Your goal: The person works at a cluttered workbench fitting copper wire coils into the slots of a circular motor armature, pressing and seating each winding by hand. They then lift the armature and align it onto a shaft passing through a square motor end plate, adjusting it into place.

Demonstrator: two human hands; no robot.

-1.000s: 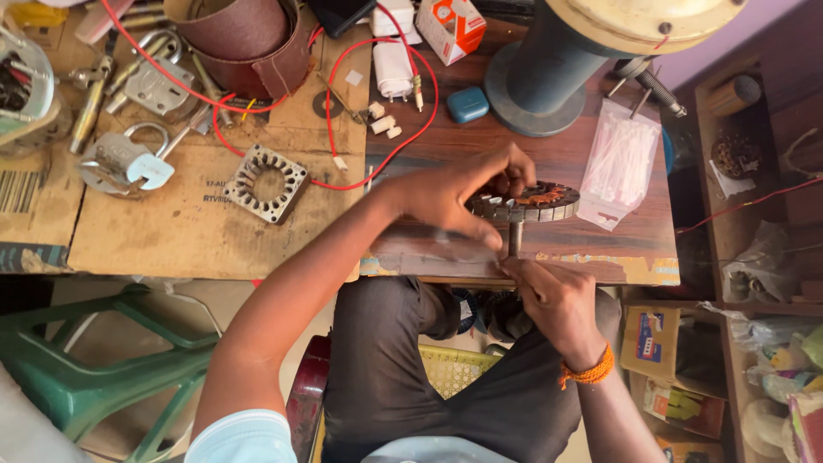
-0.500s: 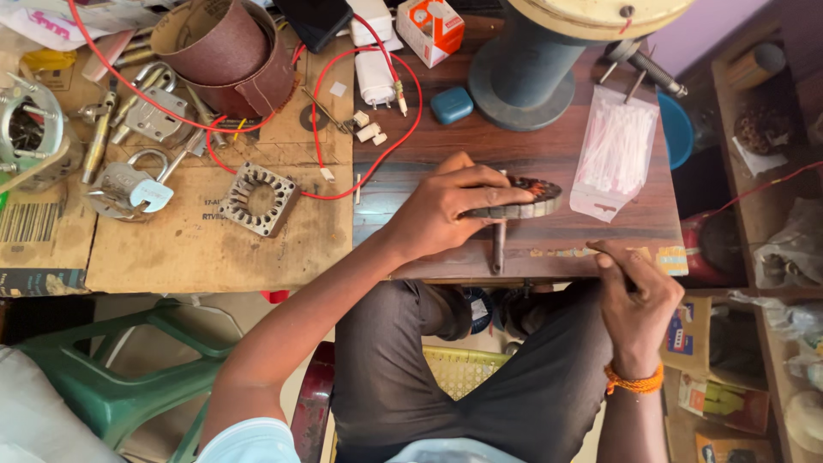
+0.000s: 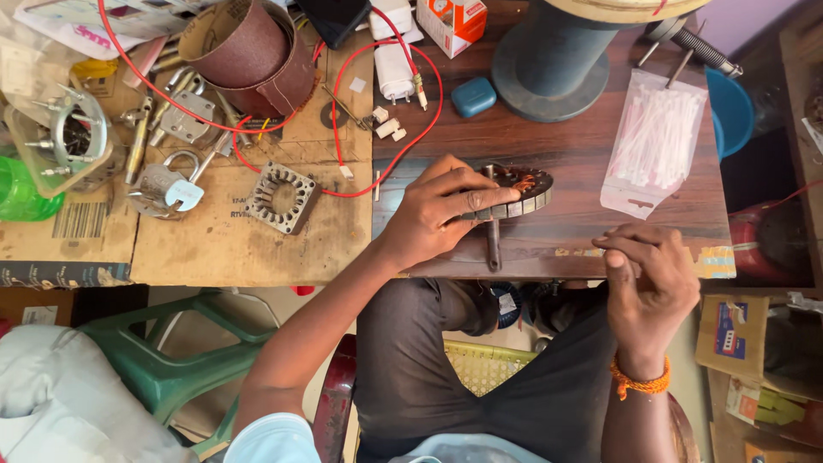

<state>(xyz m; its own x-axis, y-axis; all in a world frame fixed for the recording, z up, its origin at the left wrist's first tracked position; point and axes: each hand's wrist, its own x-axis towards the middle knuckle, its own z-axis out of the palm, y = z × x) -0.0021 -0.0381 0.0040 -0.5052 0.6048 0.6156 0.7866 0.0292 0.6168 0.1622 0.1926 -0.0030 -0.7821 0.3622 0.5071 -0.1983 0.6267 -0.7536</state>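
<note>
Dark wood is showing along the table (image 3: 549, 154) edge where the person is working. The left hand (image 3: 441, 210) is lying over the round motor core (image 3: 514, 193), fingers closed on its rim, holding it near the table's front edge with its shaft (image 3: 493, 244) pointing toward the person. The right hand (image 3: 647, 279) is hovering just off the edge, fingertips pinched narrowly together; whether they are holding anything cannot be told. A clear plastic bag (image 3: 651, 141) is lying beyond it.
</note>
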